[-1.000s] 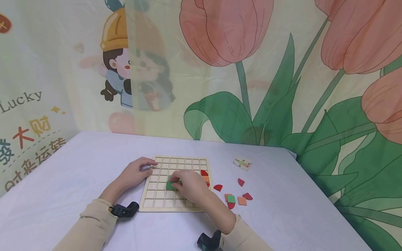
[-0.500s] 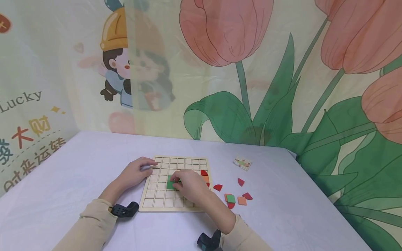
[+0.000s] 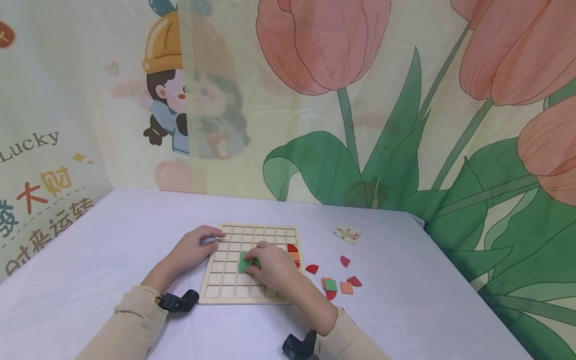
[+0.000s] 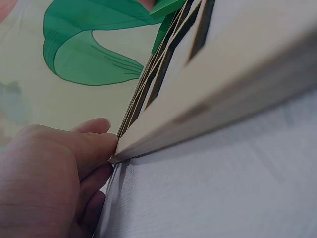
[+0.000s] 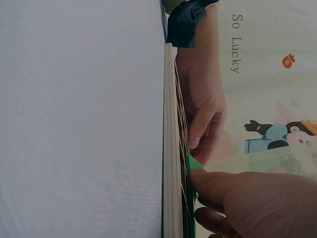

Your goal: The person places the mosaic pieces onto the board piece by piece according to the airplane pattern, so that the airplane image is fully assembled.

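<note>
The person's right grip [image 3: 272, 265] pinches a green tile [image 4: 167, 7], which I see tilted at the middle of a wooden grid board [image 3: 243, 301]. The left grip [image 3: 193, 248] touches the board's left edge near the far corner, fingers relaxed. Red wedges [image 3: 292, 248] and an orange square [image 3: 294, 256] sit along its right side. Past that, on the white-clothed bench [image 3: 427, 310], I find loose red pieces [image 3: 312, 269], a green square [image 3: 330, 285] overlapping others, and, farther back, a patterned card [image 3: 347, 234].
</note>
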`<state>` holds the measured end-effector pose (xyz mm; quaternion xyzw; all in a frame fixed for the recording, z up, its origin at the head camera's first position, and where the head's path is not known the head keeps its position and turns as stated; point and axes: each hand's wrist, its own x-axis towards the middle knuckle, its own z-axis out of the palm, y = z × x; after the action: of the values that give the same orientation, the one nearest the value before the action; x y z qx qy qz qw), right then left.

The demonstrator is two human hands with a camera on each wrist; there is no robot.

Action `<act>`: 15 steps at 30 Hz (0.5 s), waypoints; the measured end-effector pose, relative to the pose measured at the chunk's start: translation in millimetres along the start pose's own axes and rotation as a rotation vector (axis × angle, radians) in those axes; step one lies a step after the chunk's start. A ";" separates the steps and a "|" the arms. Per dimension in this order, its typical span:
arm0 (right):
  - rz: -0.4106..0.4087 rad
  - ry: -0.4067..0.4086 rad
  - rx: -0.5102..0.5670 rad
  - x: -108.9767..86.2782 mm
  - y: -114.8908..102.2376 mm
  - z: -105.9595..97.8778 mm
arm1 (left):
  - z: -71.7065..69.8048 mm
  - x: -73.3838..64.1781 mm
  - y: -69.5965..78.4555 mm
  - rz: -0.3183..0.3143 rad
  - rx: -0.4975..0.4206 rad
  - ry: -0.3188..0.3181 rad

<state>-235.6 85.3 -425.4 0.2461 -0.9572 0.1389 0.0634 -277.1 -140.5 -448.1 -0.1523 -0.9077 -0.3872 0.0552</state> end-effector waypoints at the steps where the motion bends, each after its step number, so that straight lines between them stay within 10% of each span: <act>1: 0.001 0.000 -0.003 -0.2 0.0 0.1 | 0.0 0.0 -0.1 0.000 0.000 0.001; 15: -0.038 0.010 -0.017 -2.0 0.7 -1.7 | -1.1 -0.6 0.8 0.008 0.005 0.002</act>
<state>-234.1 87.3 -424.4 0.2628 -0.9532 0.1308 0.0728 -276.3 -140.9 -447.0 -0.1556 -0.9080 -0.3847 0.0580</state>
